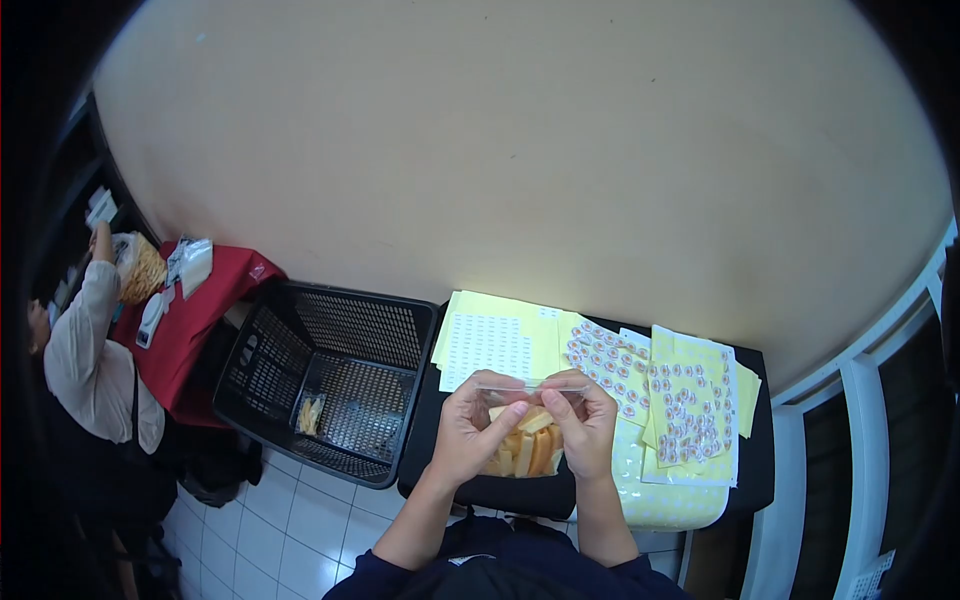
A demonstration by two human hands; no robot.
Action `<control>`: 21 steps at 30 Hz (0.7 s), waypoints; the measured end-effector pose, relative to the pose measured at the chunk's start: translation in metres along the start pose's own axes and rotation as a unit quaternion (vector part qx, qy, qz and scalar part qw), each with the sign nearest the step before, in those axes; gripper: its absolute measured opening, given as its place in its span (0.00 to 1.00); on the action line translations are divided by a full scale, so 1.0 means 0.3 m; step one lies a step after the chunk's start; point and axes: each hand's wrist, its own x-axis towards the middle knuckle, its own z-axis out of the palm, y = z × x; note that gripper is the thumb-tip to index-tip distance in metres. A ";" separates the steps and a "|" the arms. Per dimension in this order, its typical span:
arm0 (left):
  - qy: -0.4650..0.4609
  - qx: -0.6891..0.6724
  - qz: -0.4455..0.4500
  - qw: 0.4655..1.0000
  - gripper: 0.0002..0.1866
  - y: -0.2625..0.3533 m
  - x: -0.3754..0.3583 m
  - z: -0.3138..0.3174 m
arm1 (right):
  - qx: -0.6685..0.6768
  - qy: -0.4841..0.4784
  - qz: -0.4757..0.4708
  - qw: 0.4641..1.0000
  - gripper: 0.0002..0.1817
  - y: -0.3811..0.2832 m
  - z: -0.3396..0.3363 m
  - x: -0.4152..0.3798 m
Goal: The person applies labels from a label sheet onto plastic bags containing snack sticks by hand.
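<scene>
A clear plastic bag (527, 446) of pale yellow and orange-brown stick-shaped pieces hangs in front of me. My left hand (477, 420) grips its top edge at the left, thumb on the near side. At the right part of the same edge, my right hand (582, 418) is closed with the thumb pressed on it. Both thumbs point inward, a small gap apart. Behind the bag lie a sheet of small printed labels (487, 345) and sheets of round stickers (690, 410) on yellow backing. The fingertips are partly hidden behind the bag's top.
To the left stands a black plastic basket (388, 395) with a small filled bag (311, 414) inside. The sheets lie on a black-covered table (755, 410). Farther left, a person (95, 370) reaches over a red-covered table (222, 290) holding a large bag of snacks (143, 270). A wall rises behind.
</scene>
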 end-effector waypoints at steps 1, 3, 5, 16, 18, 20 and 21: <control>-0.006 -0.002 0.000 1.000 0.09 0.011 0.006 -0.001 | -0.023 0.002 -0.006 1.000 0.04 -0.006 0.002 0.000; -0.006 -0.011 0.003 1.000 0.09 0.029 0.019 -0.008 | -0.049 0.007 -0.015 0.999 0.04 -0.010 0.014 -0.007; -0.009 -0.018 0.008 1.000 0.09 0.012 0.023 -0.026 | -0.057 0.022 -0.024 0.998 0.04 -0.010 0.032 -0.008; 0.002 -0.001 0.036 0.999 0.15 0.054 0.032 -0.108 | -0.104 0.016 -0.061 0.993 0.04 -0.009 0.136 -0.008; 0.014 0.008 0.039 0.999 0.16 0.059 0.033 -0.119 | -0.103 0.013 -0.061 0.993 0.04 -0.004 0.149 -0.008; 0.008 0.027 0.049 0.998 0.16 0.061 0.038 -0.132 | -0.089 0.008 -0.076 0.993 0.04 0.002 0.162 -0.002; 0.004 0.046 0.061 0.997 0.16 0.062 0.040 -0.137 | -0.090 0.011 -0.074 0.993 0.04 0.002 0.164 0.001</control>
